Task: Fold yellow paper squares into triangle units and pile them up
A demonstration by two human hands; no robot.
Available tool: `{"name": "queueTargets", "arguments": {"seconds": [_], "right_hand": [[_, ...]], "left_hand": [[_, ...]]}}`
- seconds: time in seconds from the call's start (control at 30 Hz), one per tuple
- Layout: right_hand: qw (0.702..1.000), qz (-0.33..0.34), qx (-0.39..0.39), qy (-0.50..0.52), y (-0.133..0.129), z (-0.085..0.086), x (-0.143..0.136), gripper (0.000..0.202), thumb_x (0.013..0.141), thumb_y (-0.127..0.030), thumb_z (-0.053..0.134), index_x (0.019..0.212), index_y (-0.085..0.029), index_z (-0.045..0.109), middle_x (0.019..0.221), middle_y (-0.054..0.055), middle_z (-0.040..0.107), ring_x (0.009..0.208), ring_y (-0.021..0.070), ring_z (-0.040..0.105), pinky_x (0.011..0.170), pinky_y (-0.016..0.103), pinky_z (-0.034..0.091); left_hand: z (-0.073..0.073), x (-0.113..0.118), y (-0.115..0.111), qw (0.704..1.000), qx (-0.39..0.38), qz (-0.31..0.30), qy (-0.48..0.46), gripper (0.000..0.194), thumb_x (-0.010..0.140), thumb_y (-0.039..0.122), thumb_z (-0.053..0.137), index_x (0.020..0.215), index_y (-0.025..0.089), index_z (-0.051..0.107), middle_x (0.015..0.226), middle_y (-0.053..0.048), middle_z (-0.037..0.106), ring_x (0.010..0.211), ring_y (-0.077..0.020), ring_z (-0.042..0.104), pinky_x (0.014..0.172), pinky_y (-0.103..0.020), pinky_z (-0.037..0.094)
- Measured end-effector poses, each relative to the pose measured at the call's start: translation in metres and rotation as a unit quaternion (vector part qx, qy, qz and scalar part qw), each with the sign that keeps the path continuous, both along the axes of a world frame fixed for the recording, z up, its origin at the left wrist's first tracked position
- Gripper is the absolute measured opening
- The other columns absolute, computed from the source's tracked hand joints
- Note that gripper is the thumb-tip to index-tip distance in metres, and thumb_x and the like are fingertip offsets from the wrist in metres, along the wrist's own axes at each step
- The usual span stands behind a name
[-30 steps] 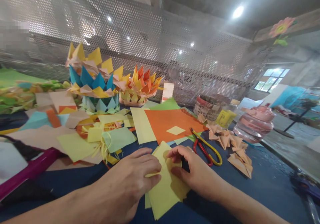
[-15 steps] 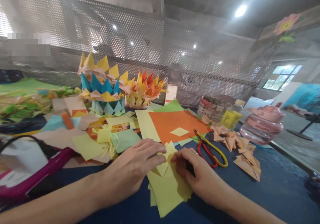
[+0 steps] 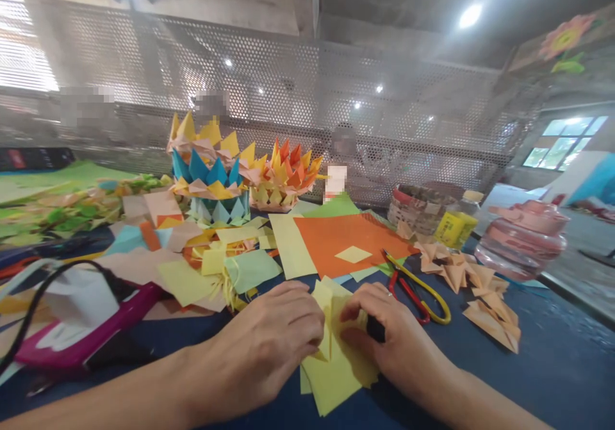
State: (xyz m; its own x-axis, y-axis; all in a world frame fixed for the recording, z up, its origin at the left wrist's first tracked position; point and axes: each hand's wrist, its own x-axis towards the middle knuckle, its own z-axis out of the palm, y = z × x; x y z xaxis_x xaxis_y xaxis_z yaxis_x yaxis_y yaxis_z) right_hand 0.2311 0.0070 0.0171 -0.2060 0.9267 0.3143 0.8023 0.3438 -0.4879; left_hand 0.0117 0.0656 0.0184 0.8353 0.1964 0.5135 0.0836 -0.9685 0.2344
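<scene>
A piece of folded yellow paper, with pointed tips and a raised crease, sits between my hands on a small stack of yellow paper sheets. My left hand has its fingers curled over the left side of the fold. Thumb and fingers of my right hand close on its right side; a ring shows on one finger. A dark patch lies under that palm, and I cannot make out what it is. Red-and-yellow-handled scissors rest just beyond my right hand.
Orange paper bearing a yellow diamond lies ahead. Layered paper crowns stand behind it. Paper scraps and a magenta hand tool are at left. Folded peach pieces, a yellow box and a pink bottle are at right.
My left fingers have curled in from a flatter pose onto the folded paper, which now shows a raised crease. The whole view has shifted a little, moving things rightward.
</scene>
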Motion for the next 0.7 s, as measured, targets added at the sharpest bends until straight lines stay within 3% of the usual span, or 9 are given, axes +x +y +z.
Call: {"name": "queueTargets", "arguments": {"seconds": [0.13, 0.3, 0.47, 0.7], "right_hand": [[0.999, 0.043, 0.006, -0.009, -0.004, 0.001, -0.002, 0.014, 0.080, -0.011, 0.067, 0.071, -0.019, 0.060, 0.076, 0.001, 0.061, 0.079, 0.0186, 0.054, 0.073, 0.031, 0.042], [0.995, 0.097, -0.012, 0.009, -0.007, 0.003, -0.005, 0.019, 0.076, 0.000, 0.066, 0.074, -0.020, 0.064, 0.074, -0.003, 0.064, 0.075, 0.0133, 0.056, 0.074, 0.026, 0.040], [0.995, 0.081, -0.048, 0.031, -0.006, 0.005, -0.007, 0.019, 0.072, -0.001, 0.069, 0.073, -0.019, 0.065, 0.074, -0.004, 0.064, 0.075, 0.0129, 0.057, 0.073, 0.025, 0.040], [0.996, 0.076, -0.046, 0.025, -0.006, 0.005, -0.007, 0.017, 0.073, -0.004, 0.068, 0.073, -0.020, 0.064, 0.073, -0.003, 0.064, 0.074, 0.0141, 0.055, 0.073, 0.027, 0.040]], "left_hand": [[-0.003, 0.001, -0.002, 0.999, -0.045, -0.011, 0.005, 0.024, 0.094, 0.007, 0.038, 0.081, 0.018, 0.055, 0.076, -0.001, 0.059, 0.074, -0.0138, 0.056, 0.094, -0.035, 0.040], [-0.006, 0.006, 0.000, 0.990, -0.132, -0.010, -0.053, 0.021, 0.092, 0.009, 0.047, 0.078, 0.018, 0.061, 0.072, 0.000, 0.064, 0.073, -0.0142, 0.057, 0.076, -0.028, 0.043], [-0.008, 0.012, -0.001, 0.982, -0.177, 0.022, -0.055, 0.015, 0.087, 0.009, 0.055, 0.077, 0.017, 0.063, 0.072, 0.001, 0.063, 0.072, -0.0128, 0.058, 0.070, -0.024, 0.042], [-0.008, 0.018, -0.003, 0.981, -0.178, 0.059, -0.051, 0.016, 0.088, 0.011, 0.055, 0.074, 0.017, 0.060, 0.070, 0.002, 0.060, 0.069, -0.0123, 0.055, 0.065, -0.024, 0.040]]}}
